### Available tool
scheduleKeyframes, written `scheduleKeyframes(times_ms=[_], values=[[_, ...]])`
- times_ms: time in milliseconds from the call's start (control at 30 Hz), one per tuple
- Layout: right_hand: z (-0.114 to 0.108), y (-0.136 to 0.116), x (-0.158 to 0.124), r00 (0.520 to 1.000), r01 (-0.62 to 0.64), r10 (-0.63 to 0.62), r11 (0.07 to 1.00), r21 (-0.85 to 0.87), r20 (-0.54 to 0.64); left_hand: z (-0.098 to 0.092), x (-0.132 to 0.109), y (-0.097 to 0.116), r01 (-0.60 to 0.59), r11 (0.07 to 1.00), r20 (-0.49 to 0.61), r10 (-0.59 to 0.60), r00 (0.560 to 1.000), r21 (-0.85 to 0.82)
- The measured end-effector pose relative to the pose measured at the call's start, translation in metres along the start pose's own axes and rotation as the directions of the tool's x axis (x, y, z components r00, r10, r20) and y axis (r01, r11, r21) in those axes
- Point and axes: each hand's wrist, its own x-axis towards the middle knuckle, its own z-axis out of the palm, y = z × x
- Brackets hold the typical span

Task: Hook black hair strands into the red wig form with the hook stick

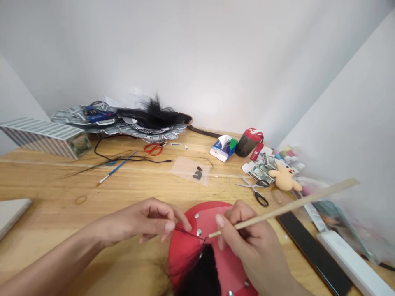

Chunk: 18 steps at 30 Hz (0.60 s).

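Observation:
My left hand (159, 220) is closed in a pinch on a few dark hair strands (188, 232), drawn taut toward the needle tip. My right hand (247, 230) grips a wooden-handled hook needle (286, 207), its long pale handle slanting up to the right. The fine tip meets the strands at the edge of a pink mesh piece (220, 218). That mesh lies over a red rounded form (182, 250) and is held by several silver pins (199, 232). A bunch of black hair (200, 277) hangs from the mesh at the lower edge of the view.
Black-handled scissors (254, 189), a plush toy (284, 176) and a dark phone (313, 253) lie to the right. Behind are a clear bag (191, 170) with black clips, a tissue pack (224, 148) and a dark red-lidded cup (249, 142). A blue brush (117, 168) lies left.

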Motion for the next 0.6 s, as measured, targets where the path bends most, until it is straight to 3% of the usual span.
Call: scheduleKeyframes(times_ms=[167,400,500,600], values=[[-0.001,-0.002,0.000,1.000,-0.021,0.021,1.000,0.010,0.010,-0.026,-0.007,-0.005,0.061,0.970,0.034,-0.070,0.997,0.236],[-0.002,-0.005,-0.002,0.992,-0.099,0.089,0.988,0.119,0.084,-0.054,-0.021,-0.003,0.126,0.912,0.015,-0.143,0.990,0.389],[-0.002,-0.005,-0.001,0.992,-0.108,0.098,0.985,0.138,0.077,-0.061,-0.034,-0.003,0.184,0.879,-0.086,-0.163,0.983,0.441],[-0.003,-0.005,-0.001,0.992,-0.106,0.094,0.981,0.165,0.080,-0.074,-0.050,-0.009,0.231,0.869,-0.301,-0.101,0.948,0.438]])
